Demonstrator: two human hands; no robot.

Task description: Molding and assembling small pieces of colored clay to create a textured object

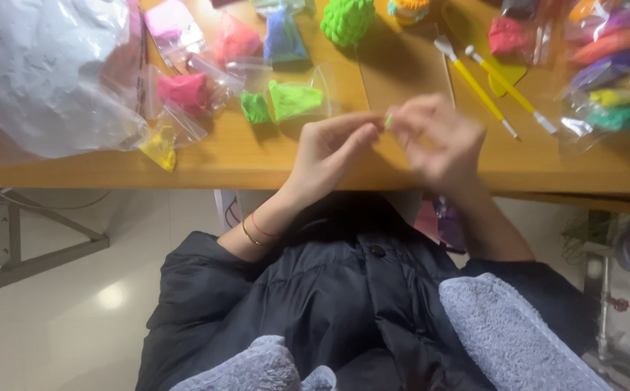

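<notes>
Looking down from my head, my left hand (329, 148) and my right hand (441, 137) meet over the front edge of the wooden table (257, 159). Between their fingertips I pinch a tiny bit of green clay (388, 121); both hands are narrowed around it, and my right hand is blurred. Just beyond my left hand lie two lumps of green clay in clear bags (282, 101), with a pink lump in a bag (184, 90) and a yellow one (159, 148) further left. Past my right hand two yellow-handled tools (492, 90) lie on the table. A bumpy green clay ball (347, 20) sits at the far edge. A big white plastic bag (39, 72) fills the left corner.
</notes>
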